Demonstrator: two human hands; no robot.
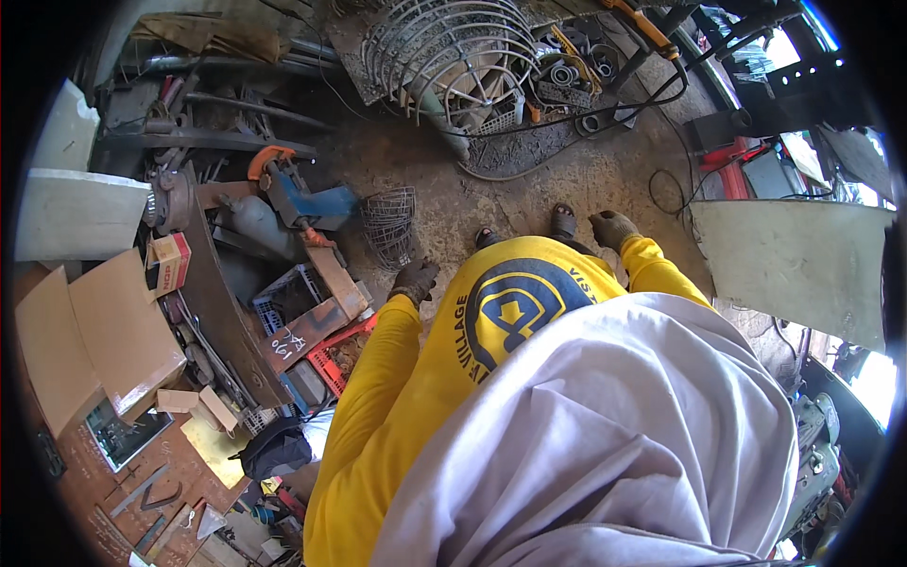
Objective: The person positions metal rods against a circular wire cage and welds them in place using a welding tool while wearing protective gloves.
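Observation:
My left hand (414,281), in a dark work glove, hangs beside my yellow shirt (444,331) with its fingers curled in and nothing seen in them. Nearest to it is a bundle of bent wire (388,225) on the floor. My right hand (612,229), gloved too, is held out past the other side of the shirt. Its fingers are closed, with no object showing, and it touches nothing. Between the hands my feet in dark sandals (563,223) stand on the worn floor. A pale cloth (605,425) covers much of the lower picture.
Ahead lies a round wire fan guard (453,57) beside metal parts (572,71) and a looping cable (529,175). A blue and orange machine (307,198) and a red crate (331,369) stand at left, near cardboard boxes (104,331). A pale panel (794,265) is at right.

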